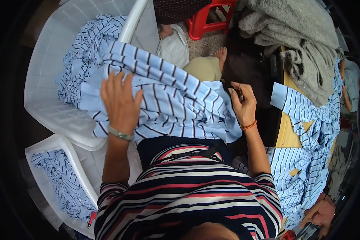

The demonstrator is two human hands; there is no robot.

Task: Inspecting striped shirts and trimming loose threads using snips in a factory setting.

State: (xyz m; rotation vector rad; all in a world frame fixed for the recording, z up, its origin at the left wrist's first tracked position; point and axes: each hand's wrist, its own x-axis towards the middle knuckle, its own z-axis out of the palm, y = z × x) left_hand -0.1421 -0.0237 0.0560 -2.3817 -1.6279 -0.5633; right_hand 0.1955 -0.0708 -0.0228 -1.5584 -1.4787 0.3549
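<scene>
A light-blue garment point(168, 100) with dark stripes lies in loose folds across my lap, its far left part reaching over the rim of a white plastic tub. My left hand point(122, 98) rests on its left part with the palm down and the fingers spread. Just past the garment's right end is my right hand point(245, 102), its fingers bent and the thumb apart from them. Nothing shows in that hand. Under the folds, part of the garment is hidden.
The large white tub point(44, 80) holds a heap of striped cloth point(88, 56). A second white bin point(74, 156) at lower left holds more. To the right, striped garments point(312, 160) and grey fabric point(296, 36) cover a wooden table point(288, 132). A red stool point(194, 26) stands ahead, near another person's foot point(166, 31).
</scene>
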